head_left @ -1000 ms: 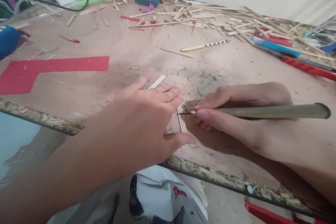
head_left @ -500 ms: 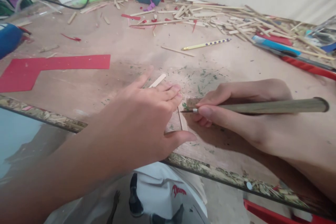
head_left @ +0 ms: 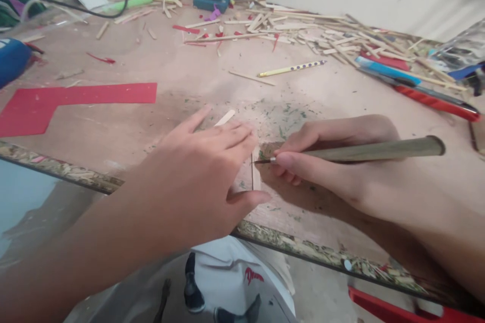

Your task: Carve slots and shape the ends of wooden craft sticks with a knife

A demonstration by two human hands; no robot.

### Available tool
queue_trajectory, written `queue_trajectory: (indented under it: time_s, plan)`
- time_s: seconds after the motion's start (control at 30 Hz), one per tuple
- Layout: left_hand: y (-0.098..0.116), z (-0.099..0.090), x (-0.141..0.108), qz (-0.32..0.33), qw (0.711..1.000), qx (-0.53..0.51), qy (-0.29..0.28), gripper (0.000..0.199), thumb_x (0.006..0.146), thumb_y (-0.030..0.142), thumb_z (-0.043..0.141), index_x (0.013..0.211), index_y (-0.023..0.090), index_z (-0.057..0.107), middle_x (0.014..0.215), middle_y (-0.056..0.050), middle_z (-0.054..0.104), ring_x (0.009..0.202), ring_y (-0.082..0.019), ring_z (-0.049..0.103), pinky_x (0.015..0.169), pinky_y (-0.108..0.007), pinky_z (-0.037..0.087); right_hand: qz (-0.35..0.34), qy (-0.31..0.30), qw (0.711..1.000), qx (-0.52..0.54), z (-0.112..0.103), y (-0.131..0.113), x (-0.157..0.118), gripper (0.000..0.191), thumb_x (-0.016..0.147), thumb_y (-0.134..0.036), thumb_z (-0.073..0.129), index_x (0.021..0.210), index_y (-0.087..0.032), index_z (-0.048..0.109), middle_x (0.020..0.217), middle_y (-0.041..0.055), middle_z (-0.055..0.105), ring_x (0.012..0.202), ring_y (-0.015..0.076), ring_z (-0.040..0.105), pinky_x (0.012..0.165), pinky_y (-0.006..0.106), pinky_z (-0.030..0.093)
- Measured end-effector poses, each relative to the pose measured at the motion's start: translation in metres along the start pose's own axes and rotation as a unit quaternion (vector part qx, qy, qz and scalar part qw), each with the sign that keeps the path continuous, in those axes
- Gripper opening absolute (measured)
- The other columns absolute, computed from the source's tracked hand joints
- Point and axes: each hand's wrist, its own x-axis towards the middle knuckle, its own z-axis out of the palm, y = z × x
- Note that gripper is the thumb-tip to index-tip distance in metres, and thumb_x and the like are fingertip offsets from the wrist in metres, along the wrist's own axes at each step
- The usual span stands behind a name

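My left hand [head_left: 212,166] lies flat on the tabletop with its fingers stretched out and the thumb apart. The rounded end of a craft stick [head_left: 226,117] pokes out beyond its fingers; the rest is hidden under the hand. Between thumb and fingers runs a pale thin wooden strip [head_left: 256,174] with a dark edge, partly covered. My right hand [head_left: 333,154] is closed in a pencil-like grip around a slim tool [head_left: 373,151] with a wooden handle, a silver collar and a thin dark pointed tip. That tip is at the strip's edge.
Red paper [head_left: 79,96] lies on the left. Farther back are a yellow pencil [head_left: 291,68] and a heap of wooden sticks [head_left: 303,30]. Blue and red pens [head_left: 435,101] lie at the right. Green crumbs dot the tabletop, whose rough front edge [head_left: 303,245] runs below my hands.
The view has shifted slightly, so most things sit a little farther left. My left hand stays flat, and my right hand keeps its grip, with the tool's tip still by the strip.
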Motion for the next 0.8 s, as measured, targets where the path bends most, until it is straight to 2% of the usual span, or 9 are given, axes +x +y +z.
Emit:
queue_trajectory:
  time_s: [0.13, 0.23, 0.3, 0.37, 0.5, 0.63, 0.7, 0.8]
  plan:
    - [-0.004, -0.007, -0.004, -0.003, 1.000, 0.007, 0.003, 0.045, 0.110, 0.035, 0.062, 0.148, 0.014, 0.073, 0.162, -0.015, 0.074, 0.153, -0.037, 0.069, 0.140, -0.067, 0.045, -0.018, -0.001, 0.999, -0.031, 0.000, -0.006, 0.002, 0.018, 0.089, -0.034, 0.097, 0.076, -0.027, 0.087, 0.067, 0.0024, 0.077, 0.055, 0.0135, 0.060, 0.044, 0.024, 0.037]
    - [-0.010, -0.012, -0.006, -0.006, 1.000, -0.005, -0.009, 0.031, 0.110, 0.030, 0.061, 0.134, 0.023, 0.079, 0.155, -0.009, 0.078, 0.145, -0.035, 0.073, 0.138, -0.066, 0.046, -0.005, 0.011, 0.999, -0.047, -0.001, -0.010, 0.003, 0.015, 0.092, -0.031, 0.092, 0.077, -0.029, 0.089, 0.063, 0.0016, 0.076, 0.048, 0.0129, 0.058, 0.039, 0.024, 0.033]
    - [-0.015, -0.012, -0.007, -0.005, 1.000, -0.016, -0.003, 0.025, 0.111, 0.030, 0.062, 0.126, 0.026, 0.081, 0.148, -0.006, 0.081, 0.138, -0.034, 0.076, 0.134, -0.065, 0.049, -0.001, 0.007, 0.999, -0.054, -0.002, -0.011, 0.004, 0.017, 0.096, -0.031, 0.087, 0.079, -0.031, 0.090, 0.061, 0.0005, 0.075, 0.045, 0.0130, 0.059, 0.037, 0.023, 0.035]
    - [-0.019, -0.013, -0.007, -0.002, 1.000, -0.020, 0.010, 0.023, 0.111, 0.030, 0.062, 0.122, 0.027, 0.082, 0.141, -0.005, 0.082, 0.132, -0.034, 0.077, 0.129, -0.064, 0.052, -0.005, 0.000, 0.998, -0.067, -0.003, -0.011, 0.006, 0.019, 0.097, -0.032, 0.086, 0.079, -0.033, 0.090, 0.059, -0.0005, 0.074, 0.047, 0.0132, 0.063, 0.037, 0.020, 0.041]
    - [-0.024, -0.012, -0.007, 0.004, 1.000, -0.011, 0.011, 0.028, 0.114, 0.028, 0.056, 0.114, 0.027, 0.084, 0.136, -0.004, 0.083, 0.121, -0.032, 0.078, 0.117, -0.058, 0.057, 0.008, -0.004, 0.997, -0.079, -0.004, -0.014, 0.008, 0.020, 0.096, -0.033, 0.087, 0.077, -0.031, 0.089, 0.069, 0.0013, 0.081, 0.054, 0.0148, 0.074, 0.043, 0.015, 0.049]
    - [-0.028, -0.009, -0.007, 0.017, 0.999, -0.019, 0.029, 0.024, 0.114, 0.024, 0.060, 0.113, 0.024, 0.084, 0.129, -0.004, 0.083, 0.111, -0.031, 0.075, 0.097, -0.052, 0.057, 0.012, -0.003, 0.996, -0.090, -0.005, -0.015, 0.012, 0.017, 0.091, -0.038, 0.089, 0.076, -0.031, 0.090, 0.071, 0.0037, 0.082, 0.056, 0.0204, 0.078, 0.042, 0.020, 0.054]
    - [-0.030, -0.008, -0.006, 0.020, 0.999, -0.023, 0.037, 0.021, 0.113, 0.022, 0.064, 0.113, 0.023, 0.085, 0.125, -0.004, 0.082, 0.108, -0.030, 0.075, 0.092, -0.049, 0.056, -0.008, -0.006, 0.996, -0.089, -0.004, -0.011, 0.014, 0.015, 0.091, -0.037, 0.089, 0.077, -0.032, 0.090, 0.072, 0.0037, 0.082, 0.057, 0.0234, 0.079, 0.042, 0.023, 0.057]
    - [-0.030, -0.006, -0.005, 0.035, 0.998, -0.034, 0.047, 0.023, 0.114, 0.022, 0.062, 0.110, 0.023, 0.084, 0.121, -0.003, 0.082, 0.103, -0.026, 0.075, 0.088, -0.046, 0.055, -0.042, -0.007, 0.996, -0.084, -0.005, -0.004, 0.014, 0.014, 0.093, -0.036, 0.088, 0.080, -0.034, 0.091, 0.070, 0.0007, 0.081, 0.053, 0.0215, 0.077, 0.039, 0.024, 0.054]
